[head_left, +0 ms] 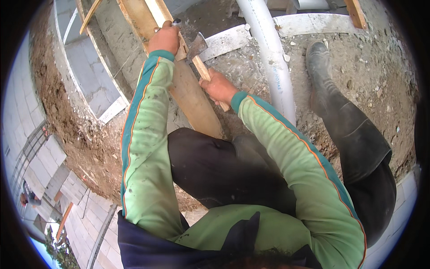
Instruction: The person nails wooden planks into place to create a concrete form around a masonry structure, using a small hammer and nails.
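My right hand (219, 87) is wrapped round the wooden handle of a hatchet (202, 68). Its flared metal head (198, 45) is up beside the edge of a long wooden board (195, 98). Over the upper part of that board, my left hand (165, 39) is closed round a metal piece with a round end (176, 21); most of it is hidden in the fist. A paler wooden strip (156, 11) lies along the board just beyond my left hand. The hatchet head is close to the left hand, apart from it.
A white plastic pipe (268, 49) runs down to the right of the hatchet. Beyond it, a pale curved edge (313, 24) borders the rubble ground. My boot (319, 60) stands on the dirt at right. Block walls (89, 67) and a trench edge lie left.
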Demonstrator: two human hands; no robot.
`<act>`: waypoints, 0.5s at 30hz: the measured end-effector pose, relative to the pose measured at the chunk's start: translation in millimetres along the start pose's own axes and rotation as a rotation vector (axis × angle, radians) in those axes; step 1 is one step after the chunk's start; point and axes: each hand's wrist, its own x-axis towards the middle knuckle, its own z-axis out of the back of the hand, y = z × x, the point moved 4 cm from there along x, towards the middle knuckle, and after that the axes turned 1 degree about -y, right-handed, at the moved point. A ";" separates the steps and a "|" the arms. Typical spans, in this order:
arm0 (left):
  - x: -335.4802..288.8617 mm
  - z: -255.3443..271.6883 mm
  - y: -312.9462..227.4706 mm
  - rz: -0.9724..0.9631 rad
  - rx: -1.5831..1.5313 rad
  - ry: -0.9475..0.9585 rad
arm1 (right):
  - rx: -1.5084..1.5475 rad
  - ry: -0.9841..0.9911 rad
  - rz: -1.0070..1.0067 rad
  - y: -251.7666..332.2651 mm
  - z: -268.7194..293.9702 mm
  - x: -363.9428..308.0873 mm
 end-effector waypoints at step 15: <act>26.0 33.8 16.2 -0.092 0.350 0.110 | 0.371 -0.037 -0.058 -16.5 -27.4 -4.5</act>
